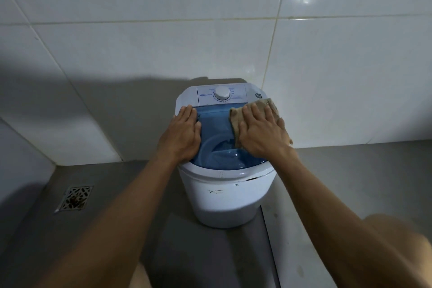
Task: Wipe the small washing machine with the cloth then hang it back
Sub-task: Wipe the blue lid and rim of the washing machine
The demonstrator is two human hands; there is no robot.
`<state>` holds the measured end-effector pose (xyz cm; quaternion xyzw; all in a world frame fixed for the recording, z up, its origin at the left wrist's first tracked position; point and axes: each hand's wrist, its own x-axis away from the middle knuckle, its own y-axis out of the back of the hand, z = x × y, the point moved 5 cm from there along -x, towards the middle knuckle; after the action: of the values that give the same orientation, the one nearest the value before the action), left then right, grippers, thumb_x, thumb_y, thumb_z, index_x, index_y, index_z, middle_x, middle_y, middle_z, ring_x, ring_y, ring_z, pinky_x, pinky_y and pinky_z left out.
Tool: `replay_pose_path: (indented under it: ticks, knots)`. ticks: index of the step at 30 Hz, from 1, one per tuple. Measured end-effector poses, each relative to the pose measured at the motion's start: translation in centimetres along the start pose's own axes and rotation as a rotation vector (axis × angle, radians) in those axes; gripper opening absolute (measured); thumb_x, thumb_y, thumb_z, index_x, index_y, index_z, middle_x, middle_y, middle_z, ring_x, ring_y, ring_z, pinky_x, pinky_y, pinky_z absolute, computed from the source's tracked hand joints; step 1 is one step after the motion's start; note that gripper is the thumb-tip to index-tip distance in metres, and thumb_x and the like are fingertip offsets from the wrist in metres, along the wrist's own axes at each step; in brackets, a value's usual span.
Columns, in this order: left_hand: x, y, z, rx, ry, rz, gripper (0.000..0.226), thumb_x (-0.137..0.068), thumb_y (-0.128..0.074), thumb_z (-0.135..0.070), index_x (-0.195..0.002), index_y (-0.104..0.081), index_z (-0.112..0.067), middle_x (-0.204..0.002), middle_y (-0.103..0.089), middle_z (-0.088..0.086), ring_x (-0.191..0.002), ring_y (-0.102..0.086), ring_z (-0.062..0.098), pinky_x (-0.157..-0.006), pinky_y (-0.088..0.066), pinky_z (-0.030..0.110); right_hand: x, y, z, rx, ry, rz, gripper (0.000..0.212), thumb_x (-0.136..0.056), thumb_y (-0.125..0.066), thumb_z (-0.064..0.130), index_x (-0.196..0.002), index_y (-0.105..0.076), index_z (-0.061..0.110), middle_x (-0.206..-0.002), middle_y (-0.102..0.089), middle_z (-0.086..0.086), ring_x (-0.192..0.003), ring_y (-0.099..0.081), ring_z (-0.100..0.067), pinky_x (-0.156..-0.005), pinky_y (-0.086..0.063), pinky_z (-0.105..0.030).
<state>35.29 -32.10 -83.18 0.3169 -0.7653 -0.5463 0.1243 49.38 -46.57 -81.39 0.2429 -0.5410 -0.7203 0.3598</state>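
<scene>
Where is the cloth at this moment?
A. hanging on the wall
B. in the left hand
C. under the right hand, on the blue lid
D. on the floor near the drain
C: the right hand presses the cloth flat on the blue lid.

The small washing machine [224, 196] is showing scuffed white plastic under a glossy, translucent blue plastic lid [216, 133]. The beige cloth [236, 121] is looking coarse. Glossy white wall tiles [140, 49] are reflecting light; the grey floor [112, 206] is looking matt, its drain grate [74, 197] metal.

Both arms reach forward, left hand [181, 134] and right hand [260, 132] flat, palms down.
</scene>
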Motion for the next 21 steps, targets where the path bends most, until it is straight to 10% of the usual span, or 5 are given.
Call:
replay_pose_path:
  ticks: [7, 15, 21]
  knots:
    - [-0.1, 0.1, 0.1, 0.016, -0.04, -0.037, 0.048, -0.101, -0.026, -0.027, -0.143, -0.031, -0.004, -0.154, -0.03, 0.011, -0.143, -0.023, 0.024, -0.118, -0.02, 0.047, 8.9, -2.1, 4.1, 0.099, 0.302, -0.007, 0.055, -0.105, -0.019, 0.048, -0.158, -0.009, 0.038, -0.167, 0.001, 0.012, -0.154, 0.01, -0.016, -0.123, 0.005, -0.045]
    - [0.2, 0.1, 0.0, -0.004, -0.027, -0.042, 0.049, -0.101, -0.026, -0.028, -0.143, -0.033, -0.002, -0.153, -0.031, 0.015, -0.144, -0.023, 0.028, -0.118, -0.021, 0.047, 4.7, -0.9, -4.0, -0.059, -0.102, -0.05, 0.056, -0.102, -0.012, 0.05, -0.156, -0.013, 0.034, -0.167, -0.003, 0.006, -0.154, 0.0, -0.026, -0.122, -0.006, -0.057]
    - [0.3, 0.6, -0.7, -0.005, -0.029, -0.058, 0.046, -0.099, -0.029, -0.023, -0.136, -0.039, 0.003, -0.144, -0.039, 0.019, -0.137, -0.032, 0.034, -0.113, -0.027, 0.047, 11.4, -4.1, 5.0, -0.035, 0.229, -0.331, 0.052, -0.1, -0.031, 0.041, -0.148, -0.046, 0.027, -0.159, -0.037, -0.003, -0.151, -0.023, -0.032, -0.122, -0.011, -0.051]
